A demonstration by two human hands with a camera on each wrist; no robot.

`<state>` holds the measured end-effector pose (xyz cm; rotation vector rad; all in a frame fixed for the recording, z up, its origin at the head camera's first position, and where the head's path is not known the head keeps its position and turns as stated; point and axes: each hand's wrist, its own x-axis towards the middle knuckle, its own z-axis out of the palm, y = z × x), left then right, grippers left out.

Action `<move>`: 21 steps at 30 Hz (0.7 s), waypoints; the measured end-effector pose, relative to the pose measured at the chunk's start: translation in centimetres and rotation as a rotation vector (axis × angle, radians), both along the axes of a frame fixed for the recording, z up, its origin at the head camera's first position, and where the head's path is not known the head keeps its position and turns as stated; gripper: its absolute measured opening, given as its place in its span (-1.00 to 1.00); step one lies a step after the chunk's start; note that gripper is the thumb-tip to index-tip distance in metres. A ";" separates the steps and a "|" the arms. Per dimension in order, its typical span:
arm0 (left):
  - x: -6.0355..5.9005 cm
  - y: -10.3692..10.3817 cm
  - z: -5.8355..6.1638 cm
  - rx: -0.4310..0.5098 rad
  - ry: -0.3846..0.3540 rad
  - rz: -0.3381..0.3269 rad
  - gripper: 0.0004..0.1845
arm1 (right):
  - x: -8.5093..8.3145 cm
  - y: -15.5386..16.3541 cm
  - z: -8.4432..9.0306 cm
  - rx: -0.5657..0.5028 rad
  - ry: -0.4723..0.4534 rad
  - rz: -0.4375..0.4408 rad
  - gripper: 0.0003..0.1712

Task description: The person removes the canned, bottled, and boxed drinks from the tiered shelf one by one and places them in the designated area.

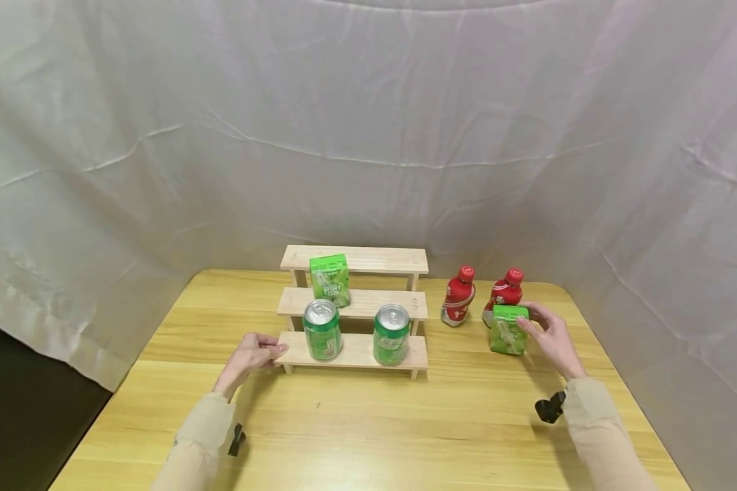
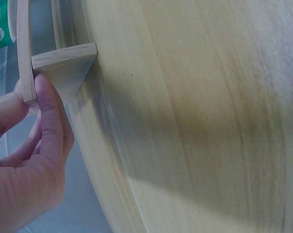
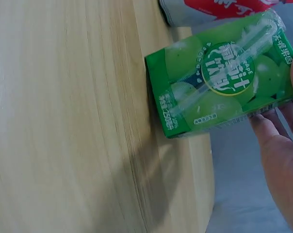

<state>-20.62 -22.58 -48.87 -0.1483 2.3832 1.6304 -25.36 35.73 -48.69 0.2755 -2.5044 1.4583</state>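
My left hand (image 1: 251,354) pinches the left end of the lowest step of a three-tier wooden shelf (image 1: 356,351). In the left wrist view, thumb and fingers close on the board's edge (image 2: 26,63). At the right, my right hand (image 1: 553,339) grips a green grape juice box (image 1: 508,331) by its upper part; whether its base touches the table, I cannot tell. The right wrist view has the juice box's printed front (image 3: 224,73) turned to the camera. Two green drink cans, a left one (image 1: 323,334) and a right one (image 1: 391,339), stand on the lowest step.
Another green juice box (image 1: 330,281) stands on the shelf's middle step. Right of the shelf are two red bottles, one (image 1: 458,298) nearer the shelf and one (image 1: 506,290) behind the held box. A grey curtain (image 1: 368,136) surrounds the wooden table (image 1: 368,436) at back and sides.
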 end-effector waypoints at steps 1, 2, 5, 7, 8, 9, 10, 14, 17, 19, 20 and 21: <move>0.0 0.0 0.0 -0.001 0.002 -0.002 -0.49 | 0.0 0.2 -0.1 -0.015 -0.005 0.001 -0.50; -0.1 0.0 -0.1 0.005 0.001 0.003 -0.50 | 0.0 0.5 -0.2 -0.032 -0.011 -0.001 -0.49; -0.2 0.1 -0.1 0.005 -0.003 0.004 -0.51 | 0.3 1.4 -0.6 -0.086 -0.046 0.001 -0.44; -0.3 0.1 -0.2 0.008 -0.002 0.009 -0.52 | 0.5 1.8 -0.8 -0.144 -0.092 0.006 -0.43; -0.3 0.1 -0.2 0.008 -0.005 0.015 -0.53 | 0.7 2.0 -1.0 -0.186 -0.116 0.013 -0.43; -0.3 0.1 -0.2 0.006 -0.005 0.017 -0.53 | 0.8 2.0 -1.1 -0.226 -0.138 0.026 -0.44; -0.3 0.1 -0.2 0.007 -0.004 0.016 -0.53 | 0.8 2.0 -1.2 -0.276 -0.159 0.037 -0.44; -0.3 0.1 -0.2 0.014 -0.002 0.015 -0.52 | 1.1 1.7 -1.9 -0.457 -0.190 0.070 -0.50; -0.1 0.1 -0.2 0.023 -0.003 0.007 -0.51 | 1.3 1.4 -2.3 -0.520 -0.180 0.073 -0.54; -0.1 0.1 -0.1 0.023 -0.003 0.008 -0.51 | 1.3 1.3 -2.5 -0.540 -0.176 0.072 -0.55; 0.0 0.0 -0.1 0.020 0.000 0.001 -0.50 | 1.4 1.2 -2.6 -0.541 -0.174 0.072 -0.55; 0.0 0.0 -0.1 0.020 -0.002 0.004 -0.51 | 1.4 1.2 -2.6 -0.543 -0.175 0.073 -0.53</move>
